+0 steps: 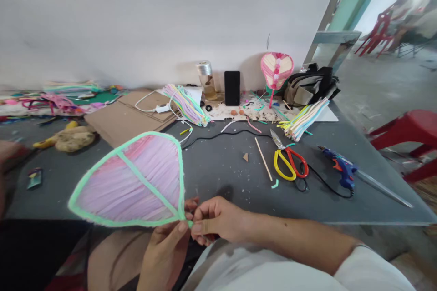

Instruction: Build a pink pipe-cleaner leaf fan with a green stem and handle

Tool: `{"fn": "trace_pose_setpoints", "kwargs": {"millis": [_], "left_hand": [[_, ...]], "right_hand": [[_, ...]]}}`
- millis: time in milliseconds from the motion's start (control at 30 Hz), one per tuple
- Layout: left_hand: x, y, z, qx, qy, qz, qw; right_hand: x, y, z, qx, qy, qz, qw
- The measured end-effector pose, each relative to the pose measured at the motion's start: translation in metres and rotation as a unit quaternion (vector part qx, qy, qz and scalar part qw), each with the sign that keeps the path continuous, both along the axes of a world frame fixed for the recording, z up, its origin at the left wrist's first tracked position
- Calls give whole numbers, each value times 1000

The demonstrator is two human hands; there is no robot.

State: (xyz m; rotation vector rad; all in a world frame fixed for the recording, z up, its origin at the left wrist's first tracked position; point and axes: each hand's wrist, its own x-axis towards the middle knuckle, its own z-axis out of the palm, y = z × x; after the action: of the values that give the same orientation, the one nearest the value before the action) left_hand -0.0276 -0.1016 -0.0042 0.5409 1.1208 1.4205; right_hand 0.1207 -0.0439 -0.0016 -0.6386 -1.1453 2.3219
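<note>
Left hand (167, 250) and right hand (215, 220) together, both pinching the pointed tip of pink straw fan (136, 182) at 6 o'clock, by table (221, 173) edge. Step looks like pressing the green edging join. Next likely needs one hand free; glue gun (341, 170) at 3 o'clock.

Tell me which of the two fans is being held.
The large green-edged fan, pinched at its tip by the left hand and right hand; the small fan stands against the white board.

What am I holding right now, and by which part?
A pink fan with green edging, pinched at its pointed tip between the left hand and the right hand.
</note>
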Motion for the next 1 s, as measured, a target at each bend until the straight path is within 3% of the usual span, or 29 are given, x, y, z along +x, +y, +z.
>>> {"fn": "trace_pose_setpoints", "kwargs": {"millis": [133, 233, 333, 400, 467, 567, 667, 833, 933, 1000], "left_hand": [[-8, 8, 11, 37, 17, 31, 999], [-16, 12, 16, 63, 56, 90, 992], [-22, 12, 16, 63, 89, 108, 988], [-22, 11, 15, 59, 89, 115, 988], [-20, 11, 13, 57, 71, 122, 988], [-17, 15, 16, 50, 48, 67, 995], [-13, 25, 23, 51, 55, -31, 997], [7, 65, 28, 86, 59, -100, 990], [29, 102, 26, 102, 108, -75, 986], [45, 127, 23, 118, 151, -45, 980]], "right_hand": [[-11, 1, 11, 6, -27, -43, 999], [-19, 3, 22, 99, -56, -87, 990], [-26, 6, 27, 203, -82, -100, 971], [-30, 9, 26, 203, -76, -90, 972], [-31, 13, 22, 153, -53, -66, 985], [-27, 21, 20, 93, -17, -22, 995], [-15, 31, 23, 96, 1, 4, 995], [17, 58, 31, 136, -30, -54, 989], [40, 77, 33, 213, -134, -161, 954], [54, 89, 33, 312, -226, -245, 890]]}}
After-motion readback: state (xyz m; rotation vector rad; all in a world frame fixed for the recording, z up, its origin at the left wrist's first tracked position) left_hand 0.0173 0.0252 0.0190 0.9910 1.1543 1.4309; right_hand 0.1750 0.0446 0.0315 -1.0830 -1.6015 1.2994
